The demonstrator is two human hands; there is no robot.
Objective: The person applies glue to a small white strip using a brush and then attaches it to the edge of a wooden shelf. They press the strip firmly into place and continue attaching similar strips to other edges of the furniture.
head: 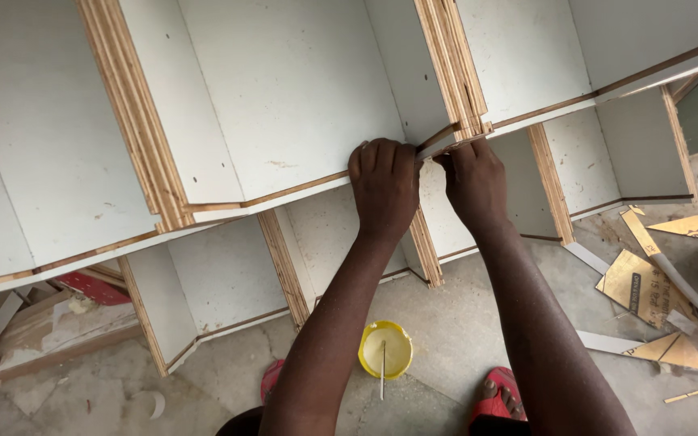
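A thin edge-banding strip (432, 150) runs along the front edge of a white laminated plywood shelf unit (284, 97), at the spot where an upright plywood divider (456, 73) meets the horizontal shelf edge. The left hand (384, 187) is curled closed over that shelf edge just left of the divider, fingers folded down and pressing on the strip. The right hand (473, 182) sits just beside it, directly below the divider, fingers pinched shut on the strip's end. The two hands nearly touch.

On the floor below the divider, between the person's red sandals (496, 394), stands a small yellow bowl (384, 349) holding pale glue, with a thin stick (382, 370) resting in it and poking out over its near rim. Well to the right of the divider, gold-coloured laminate offcuts (644, 282) lie scattered on the concrete floor (454, 323).
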